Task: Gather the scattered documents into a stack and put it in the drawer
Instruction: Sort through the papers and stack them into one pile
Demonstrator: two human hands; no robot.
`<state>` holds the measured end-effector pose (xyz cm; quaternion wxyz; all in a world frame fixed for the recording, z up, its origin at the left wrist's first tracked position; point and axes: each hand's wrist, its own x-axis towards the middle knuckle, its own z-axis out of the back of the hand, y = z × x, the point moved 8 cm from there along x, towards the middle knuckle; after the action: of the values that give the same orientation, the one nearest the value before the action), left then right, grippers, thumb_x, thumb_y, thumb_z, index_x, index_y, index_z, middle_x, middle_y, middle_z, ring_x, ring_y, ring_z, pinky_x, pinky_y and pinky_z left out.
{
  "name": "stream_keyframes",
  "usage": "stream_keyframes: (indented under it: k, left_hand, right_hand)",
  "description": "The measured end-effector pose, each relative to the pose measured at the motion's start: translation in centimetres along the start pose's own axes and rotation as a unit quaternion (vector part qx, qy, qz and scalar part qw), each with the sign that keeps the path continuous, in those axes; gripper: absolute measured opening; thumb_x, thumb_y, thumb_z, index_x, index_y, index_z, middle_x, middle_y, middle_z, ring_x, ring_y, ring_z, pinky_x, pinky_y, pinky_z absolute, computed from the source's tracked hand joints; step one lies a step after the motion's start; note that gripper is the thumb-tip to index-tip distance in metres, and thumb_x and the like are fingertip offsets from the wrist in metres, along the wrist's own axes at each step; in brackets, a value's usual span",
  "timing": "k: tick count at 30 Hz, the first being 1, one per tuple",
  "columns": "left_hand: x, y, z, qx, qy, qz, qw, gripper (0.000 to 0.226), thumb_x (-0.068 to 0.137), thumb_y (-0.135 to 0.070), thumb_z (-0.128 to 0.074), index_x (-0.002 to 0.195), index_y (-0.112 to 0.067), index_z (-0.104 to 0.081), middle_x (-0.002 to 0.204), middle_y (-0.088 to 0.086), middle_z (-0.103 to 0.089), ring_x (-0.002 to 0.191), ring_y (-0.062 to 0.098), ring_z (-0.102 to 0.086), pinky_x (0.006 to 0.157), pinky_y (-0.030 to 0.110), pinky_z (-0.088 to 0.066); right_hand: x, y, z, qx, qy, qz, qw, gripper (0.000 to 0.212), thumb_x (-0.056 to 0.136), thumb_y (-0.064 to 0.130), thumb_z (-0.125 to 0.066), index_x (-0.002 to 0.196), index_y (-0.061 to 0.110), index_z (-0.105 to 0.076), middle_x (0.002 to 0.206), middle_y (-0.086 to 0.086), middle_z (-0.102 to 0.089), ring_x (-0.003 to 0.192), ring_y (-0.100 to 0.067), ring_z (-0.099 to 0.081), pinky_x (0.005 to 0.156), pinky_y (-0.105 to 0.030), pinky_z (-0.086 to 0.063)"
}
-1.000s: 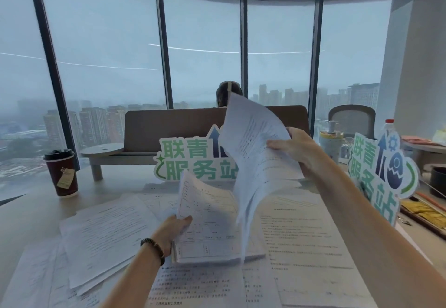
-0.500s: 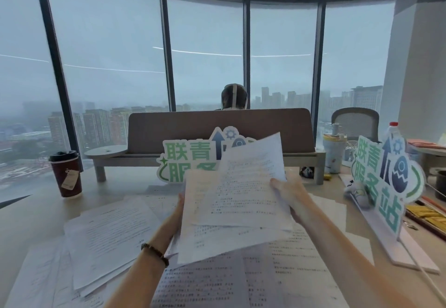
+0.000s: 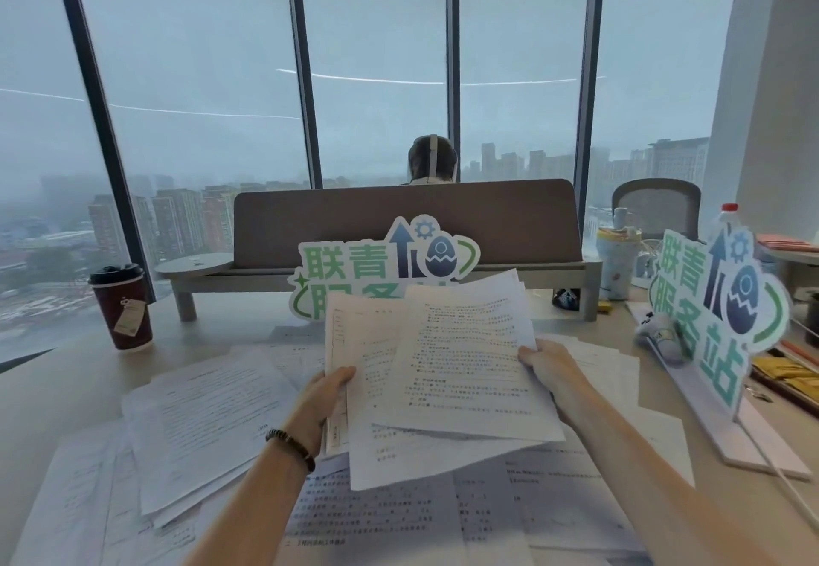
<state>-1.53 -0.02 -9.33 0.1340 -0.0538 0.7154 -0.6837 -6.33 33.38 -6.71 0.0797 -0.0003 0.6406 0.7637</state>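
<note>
Tall curved windows (image 3: 376, 78) wrap the far side of the room, grey sky and hazy towers beyond them. Under them runs a pale tabletop (image 3: 57, 388), and at its far edge a brown divider screen (image 3: 509, 220) with the back of someone's head (image 3: 432, 160) above it.

Over the middle of the tabletop a loose bundle of papers (image 3: 443, 379) is held up, tilted and fanned so the sheets sit askew on one another. The left hand (image 3: 321, 401), a dark bead bracelet (image 3: 290, 441) on its wrist, grips the bundle's left edge with the thumb on top. The right hand (image 3: 547, 366) holds the right edge, thumb on the top sheet; its other fingers are hidden under the paper.

More printed sheets (image 3: 199, 423) lie spread flat over the tabletop to the left, and others (image 3: 421, 517) lie under and in front of the raised bundle. I can see no drawer from here.

A dark red coffee cup (image 3: 122, 306) with a black lid stands well off to the left. A green and blue sign (image 3: 376, 264) stands just behind the bundle, partly covered by it, and a second sign (image 3: 718, 313) stands at the right on a white base. Behind that one are a pale tumbler (image 3: 616, 262) and a mesh office chair (image 3: 656, 206).
</note>
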Motion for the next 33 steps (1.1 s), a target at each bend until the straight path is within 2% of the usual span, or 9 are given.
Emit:
stream_keyframes:
  k: [5, 8, 12, 14, 21, 26, 28, 30, 33]
  left_hand:
    - [-1.1, -0.7, 0.0, -0.040, -0.002, -0.014, 0.999, 0.019, 0.101, -0.015, -0.051, 0.110, -0.004, -0.064, 0.089, 0.011, -0.074, 0.069, 0.024, -0.072, 0.047, 0.028, -0.056]
    - [-1.6, -0.9, -0.3, -0.040, 0.013, -0.022, 0.999, 0.021, 0.102, -0.017, -0.051, 0.110, -0.005, -0.066, 0.086, 0.009, -0.077, 0.069, 0.022, -0.075, 0.051, 0.029, -0.058]
    - [-2.0, -0.9, -1.0, -0.029, 0.037, -0.024, 0.999, 0.029, 0.102, -0.026, -0.050, 0.113, -0.006, -0.068, 0.095, 0.013, -0.077, 0.083, 0.030, -0.075, 0.063, 0.036, -0.060]
    - [-2.3, -1.0, -1.4, -0.031, 0.046, -0.027, 0.998, 0.032, 0.102, -0.029, -0.050, 0.114, -0.006, -0.069, 0.097, 0.014, -0.077, 0.083, 0.029, -0.075, 0.062, 0.036, -0.060]
    - [-3.2, -1.9, -2.4, -0.034, 0.069, -0.045, 0.996, 0.041, 0.099, -0.042, -0.050, 0.112, -0.010, -0.070, 0.097, 0.009, -0.078, 0.083, 0.023, -0.076, 0.058, 0.028, -0.059]
    - [-3.8, -2.1, -3.5, -0.053, 0.118, -0.044, 0.991, 0.030, 0.096, -0.026, -0.060, 0.116, -0.005, -0.066, 0.106, 0.016, -0.075, 0.095, 0.033, -0.073, 0.071, 0.040, -0.062]
    - [-3.9, -1.9, -3.7, -0.053, 0.126, -0.037, 0.990, 0.027, 0.094, -0.016, -0.063, 0.117, -0.002, -0.065, 0.105, 0.018, -0.075, 0.094, 0.036, -0.073, 0.070, 0.042, -0.062]
    - [-3.9, -2.0, -3.9, -0.055, 0.132, -0.045, 0.989, 0.025, 0.094, -0.009, -0.062, 0.118, -0.002, -0.063, 0.106, 0.018, -0.074, 0.094, 0.037, -0.073, 0.071, 0.045, -0.062]
    - [-3.7, -2.8, -3.7, -0.046, 0.118, -0.083, 0.988, 0.026, 0.095, -0.008, -0.060, 0.120, -0.003, -0.063, 0.108, 0.016, -0.074, 0.098, 0.036, -0.072, 0.083, 0.053, -0.058]
  right_hand:
    - [-0.1, -0.1, 0.1, -0.016, 0.044, -0.021, 0.999, 0.015, 0.102, 0.010, -0.051, 0.101, 0.002, -0.064, 0.083, -0.013, -0.071, 0.071, -0.028, -0.069, 0.060, -0.031, -0.053]
    - [-0.9, -0.6, -1.3, 0.005, 0.082, -0.046, 0.996, 0.019, 0.102, 0.016, -0.051, 0.101, 0.004, -0.065, 0.088, -0.012, -0.077, 0.080, -0.031, -0.074, 0.071, -0.041, -0.060]
    - [-2.3, -0.4, -3.3, -0.033, 0.117, -0.039, 0.992, 0.020, 0.102, 0.033, -0.051, 0.094, 0.018, -0.062, 0.096, -0.002, -0.072, 0.086, -0.023, -0.071, 0.071, -0.035, -0.057]
    - [-2.5, -0.5, -4.2, -0.072, 0.123, -0.015, 0.990, 0.018, 0.101, 0.036, -0.052, 0.099, 0.021, -0.063, 0.101, 0.003, -0.071, 0.091, -0.020, -0.069, 0.082, -0.037, -0.055]
    - [-1.2, -1.1, -4.0, -0.034, 0.059, 0.025, 0.997, 0.020, 0.096, 0.034, -0.057, 0.103, 0.018, -0.066, 0.104, 0.000, -0.074, 0.097, -0.025, -0.070, 0.096, -0.049, -0.053]
    - [-1.6, -1.2, -4.4, 0.015, 0.053, 0.022, 0.998, 0.025, 0.096, 0.033, -0.058, 0.115, 0.019, -0.053, 0.113, 0.000, -0.067, 0.102, -0.022, -0.066, 0.094, -0.048, -0.053]
    - [-2.3, -0.8, -5.3, 0.060, 0.083, 0.023, 0.994, 0.024, 0.096, 0.023, -0.058, 0.119, 0.021, -0.051, 0.114, 0.001, -0.068, 0.101, -0.021, -0.067, 0.083, -0.042, -0.057]
    - [-3.1, 0.1, -5.4, 0.076, 0.083, 0.048, 0.993, 0.025, 0.095, 0.012, -0.057, 0.118, 0.020, -0.052, 0.112, 0.000, -0.069, 0.098, -0.020, -0.068, 0.069, -0.033, -0.056]
    - [-4.0, 2.4, -4.5, 0.053, 0.039, 0.128, 0.990, 0.026, 0.094, 0.011, -0.057, 0.117, 0.022, -0.054, 0.111, 0.002, -0.070, 0.097, -0.019, -0.069, 0.073, -0.035, -0.058]
